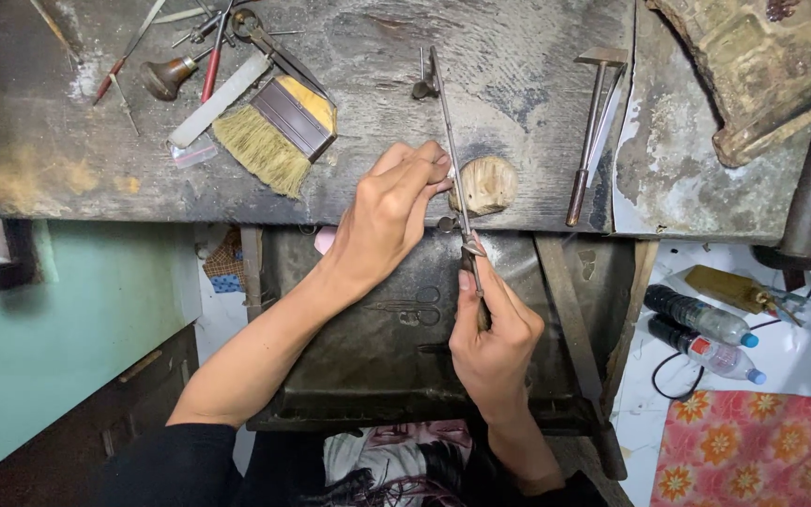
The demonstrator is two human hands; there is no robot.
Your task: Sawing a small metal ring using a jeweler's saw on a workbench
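Head view: a thin metal file point(450, 141) runs lengthwise away from the person across the scarred bench point(518, 94), its handle clenched in the right hand point(492, 343), while the left hand point(389, 211) pinches something small, hidden by the fingers, against the rounded wooden peg point(488, 184) at the bench edge.

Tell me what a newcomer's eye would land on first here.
Centre frame: the right hand holds a long file running up across the bench, while the left hand presses at a wooden peg on the bench edge. At upper left lies a straw brush.
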